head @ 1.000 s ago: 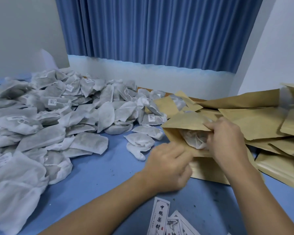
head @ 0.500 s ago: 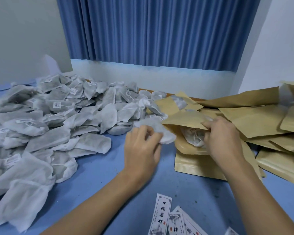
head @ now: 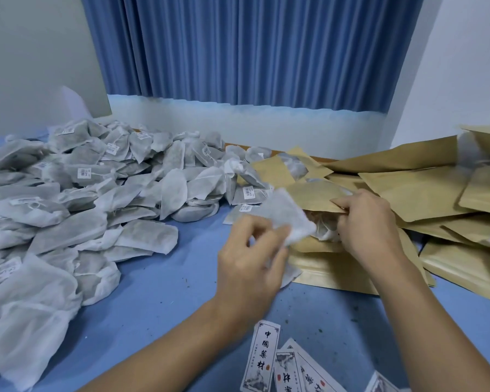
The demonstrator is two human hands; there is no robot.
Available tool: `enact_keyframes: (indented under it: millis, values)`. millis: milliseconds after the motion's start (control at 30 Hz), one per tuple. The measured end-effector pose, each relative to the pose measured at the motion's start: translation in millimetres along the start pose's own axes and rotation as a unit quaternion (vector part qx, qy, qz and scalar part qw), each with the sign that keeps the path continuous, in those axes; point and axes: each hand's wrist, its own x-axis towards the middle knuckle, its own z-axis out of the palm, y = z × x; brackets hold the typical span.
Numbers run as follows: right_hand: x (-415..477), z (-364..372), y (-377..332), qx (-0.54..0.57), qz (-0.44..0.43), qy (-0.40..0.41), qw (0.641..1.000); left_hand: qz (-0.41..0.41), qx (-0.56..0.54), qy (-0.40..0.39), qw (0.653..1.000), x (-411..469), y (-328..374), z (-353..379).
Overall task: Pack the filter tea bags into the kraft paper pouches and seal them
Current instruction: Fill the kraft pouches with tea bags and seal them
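On the left of the blue desk (head: pixel 159 301) lies a big heap of tea bags (head: pixel 82 199), spreading almost to the work spot. At the centre, the left hand (head: pixel 249 267) pinches one tea bag (head: pixel 283 215) at the mouth of an open pouch (head: pixel 309 198). The right hand (head: pixel 371 224) grips the pouch's upper lip, with another bag showing inside. Farther right, loose pouches (head: pixel 419 190) overlap, and printed labels (head: pixel 263 355) lie at the near edge.

White tea bag (head: pixel 283 215) at open pouch (head: pixel 311 198)
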Motion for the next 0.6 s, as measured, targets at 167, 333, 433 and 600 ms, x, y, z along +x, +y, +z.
enact_keyframes:
  millis: [167,333,433,600]
  values:
    - [-1,-3,-3,0.008,-0.030,-0.026,0.999,0.015,0.134,-0.269,0.954,-2,7,44]
    - [-3,-2,-13,0.047,-0.077,-0.036,0.995,-0.132,0.013,-0.360,0.923,57,3,96]
    - [1,5,-10,0.009,-0.089,-0.038,0.995,-0.242,-0.027,-0.391,0.888,73,0,110]
    - [8,-1,8,0.037,-0.034,0.076,0.996,-0.253,-0.112,-0.320,0.906,65,23,132]
